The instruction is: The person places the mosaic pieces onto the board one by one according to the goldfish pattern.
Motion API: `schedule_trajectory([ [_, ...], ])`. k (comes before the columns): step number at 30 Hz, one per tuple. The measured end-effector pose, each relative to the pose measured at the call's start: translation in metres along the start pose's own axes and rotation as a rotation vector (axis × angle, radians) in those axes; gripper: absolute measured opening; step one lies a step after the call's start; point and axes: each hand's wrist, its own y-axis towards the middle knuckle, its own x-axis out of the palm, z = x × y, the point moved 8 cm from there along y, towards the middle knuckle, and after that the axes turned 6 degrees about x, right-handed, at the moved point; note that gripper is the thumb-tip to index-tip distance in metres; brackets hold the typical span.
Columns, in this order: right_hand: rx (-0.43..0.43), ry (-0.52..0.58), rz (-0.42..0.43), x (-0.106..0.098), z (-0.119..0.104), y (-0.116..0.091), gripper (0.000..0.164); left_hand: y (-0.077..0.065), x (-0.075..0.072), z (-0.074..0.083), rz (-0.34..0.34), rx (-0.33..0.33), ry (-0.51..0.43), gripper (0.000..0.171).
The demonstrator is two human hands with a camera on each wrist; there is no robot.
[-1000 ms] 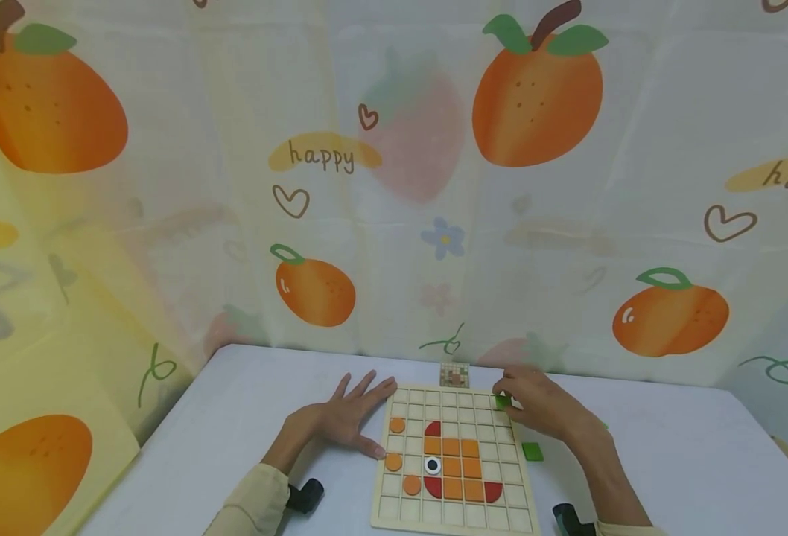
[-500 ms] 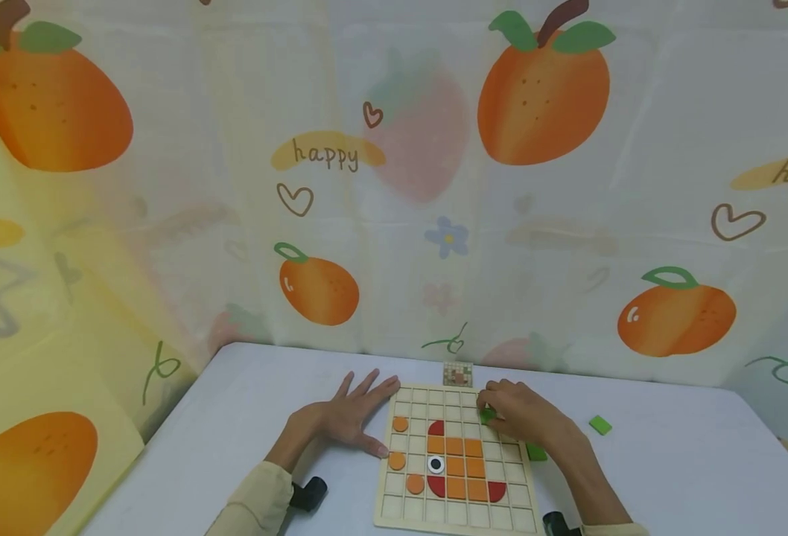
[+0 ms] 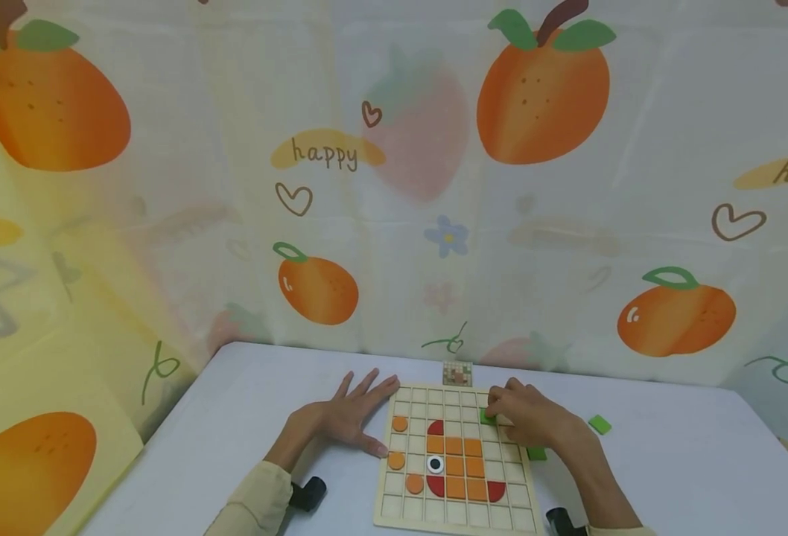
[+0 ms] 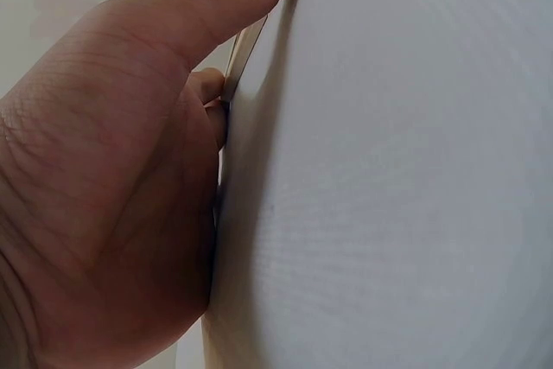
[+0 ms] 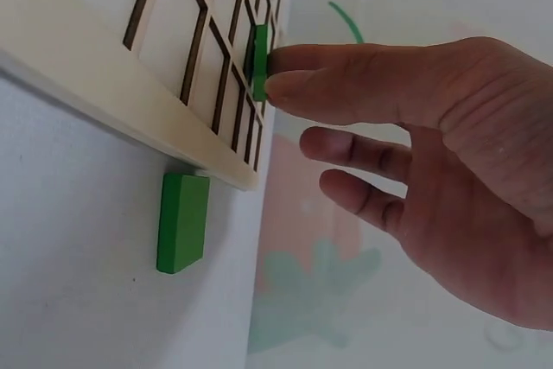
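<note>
A pale wooden grid board [image 3: 412, 396] lies on the white table. My left hand [image 3: 354, 415] is spread along its left edge, thumb and fingertips touching the rim; in the left wrist view the palm [image 4: 112, 144] stands beside the board's side. My right hand [image 3: 535, 413] is over the upper right cells, a fingertip on a green square tile [image 3: 485, 418]. In the right wrist view, index finger and thumb are extended at that tile [image 5: 260, 62], the other fingers loosely bent. The thumb looks apart from the tile in the head view.
Orange squares [image 3: 455, 467], red rounded pieces [image 3: 436, 487], orange discs [image 3: 415, 484] and an eye piece [image 3: 436, 464] sit in the grid. One green tile [image 3: 537, 453] lies by the right rim, another [image 3: 599, 424] farther right. A small pattern card [image 3: 457, 374] is behind the board.
My right hand has carried the green tile from the board's upper right corner leftward and set it on the grid; its thumb has moved off. The left hand stays put.
</note>
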Motion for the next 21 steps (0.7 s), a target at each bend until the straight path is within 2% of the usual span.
schedule_trajectory([
  [13, 0.040, -0.027, -0.125, 0.0035, 0.0034, -0.0065, 0.051, -0.0017, -0.0002, 0.0002, -0.001, -0.034, 0.000, 0.117],
  [18, 0.066, -0.034, -0.142, 0.0037, 0.0035, -0.0073, 0.051, -0.0004, 0.0006, 0.0002, 0.002, -0.034, 0.009, 0.117],
  [21, 0.092, -0.039, -0.182, 0.0063, 0.0045, -0.0080, 0.052, -0.0003, 0.0007, 0.0003, 0.002, -0.037, 0.011, 0.118],
])
